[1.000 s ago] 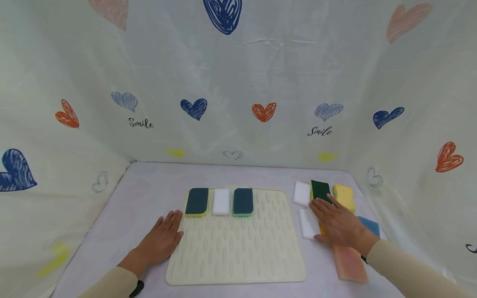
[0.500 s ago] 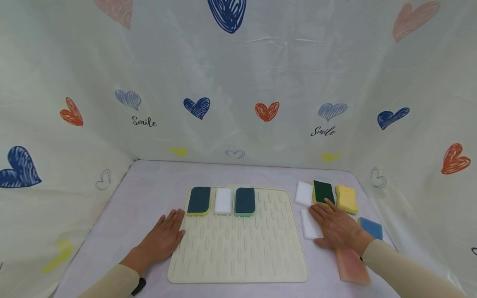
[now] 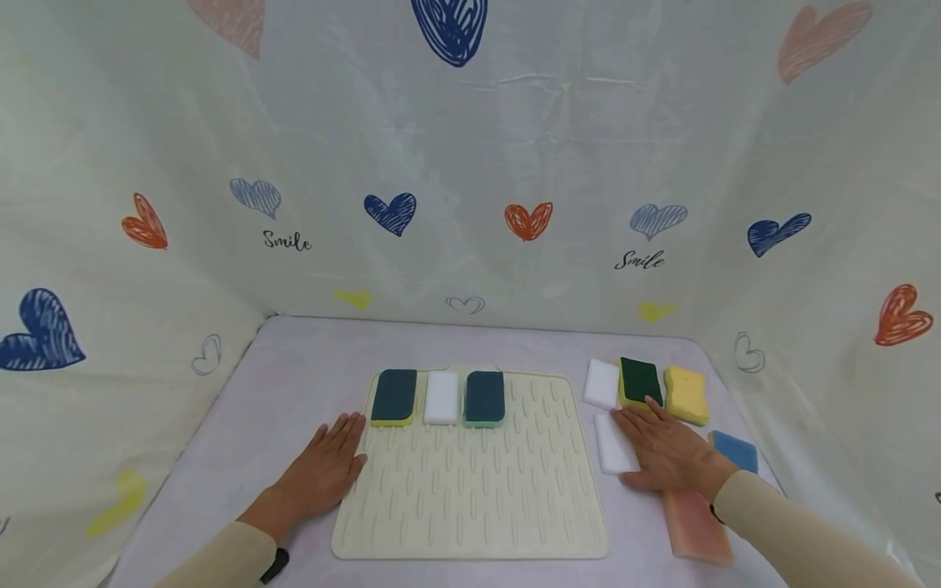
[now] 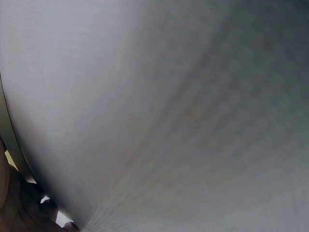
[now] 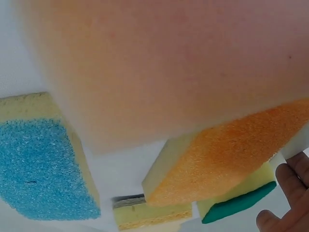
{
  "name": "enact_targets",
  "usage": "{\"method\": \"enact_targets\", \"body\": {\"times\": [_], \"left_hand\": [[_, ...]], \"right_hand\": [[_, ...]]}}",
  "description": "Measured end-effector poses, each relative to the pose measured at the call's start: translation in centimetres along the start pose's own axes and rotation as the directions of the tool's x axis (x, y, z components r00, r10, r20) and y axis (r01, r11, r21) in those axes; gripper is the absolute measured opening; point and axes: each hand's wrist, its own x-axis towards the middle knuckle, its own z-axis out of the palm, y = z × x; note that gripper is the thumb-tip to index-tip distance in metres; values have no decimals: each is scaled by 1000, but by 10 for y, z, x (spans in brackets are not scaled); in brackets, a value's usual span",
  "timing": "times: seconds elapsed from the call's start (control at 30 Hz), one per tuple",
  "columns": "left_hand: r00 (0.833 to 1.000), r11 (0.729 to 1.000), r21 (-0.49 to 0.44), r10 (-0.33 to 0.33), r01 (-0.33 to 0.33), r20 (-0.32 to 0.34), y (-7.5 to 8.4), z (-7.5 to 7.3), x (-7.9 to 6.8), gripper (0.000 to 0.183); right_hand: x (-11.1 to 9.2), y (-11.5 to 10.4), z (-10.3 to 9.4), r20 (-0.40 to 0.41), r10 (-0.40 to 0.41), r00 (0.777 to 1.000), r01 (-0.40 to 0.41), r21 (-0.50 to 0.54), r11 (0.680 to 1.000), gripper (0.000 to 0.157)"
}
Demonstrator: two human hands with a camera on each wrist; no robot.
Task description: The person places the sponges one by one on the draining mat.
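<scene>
My left hand rests flat with straight fingers at the left edge of a cream ribbed mat. My right hand lies palm down, fingers straight, among loose sponges on the right. An orange-faced sponge is beneath this hand, hidden from the head view. Its fingertips reach the near edge of a green-and-yellow scouring sponge, and the thumb touches a white sponge. A peach sponge extends toward me from below the wrist. The left wrist view is mostly blurred grey.
Along the mat's far edge stand a dark-topped yellow sponge, a white sponge and a dark-topped green sponge. Another white sponge, a yellow sponge and a blue sponge surround the right hand. A heart-printed curtain encloses the table.
My right hand has drawn slightly back toward me, uncovering more of the green-and-yellow sponge; the bit of orange under it no longer shows. The left hand stays put.
</scene>
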Motion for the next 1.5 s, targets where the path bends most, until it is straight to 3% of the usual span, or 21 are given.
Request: {"method": "enact_targets", "body": {"times": [0.23, 0.4, 0.57, 0.9, 1.27, 1.5], "left_hand": [[1000, 1000, -1, -15, 15, 9, 0, 1, 1, 68], [1000, 1000, 5, 6, -6, -13, -3, 4, 2, 68], [999, 1000, 1, 22, -22, -31, -4, 4, 1, 66], [1000, 1000, 0, 13, -13, -14, -6, 4, 2, 67], [1000, 1000, 22, 21, -20, -19, -6, 4, 3, 67], [999, 1000, 9, 30, -30, -32, -8, 5, 2, 66]], "right_hand": [[0, -1, -5, -124, 76, 989, -66, 83, 994, 104], [3, 0, -8, -200, 97, 975, -92, 33, 995, 103], [9, -1, -16, -239, 64, 969, -72, -24, 997, 104], [24, -10, -34, -235, 15, 972, -35, -79, 996, 108], [57, -24, -41, -288, -39, 957, 18, -76, 997, 105], [82, -37, -46, -240, -54, 969, 41, -61, 997, 103]]}}
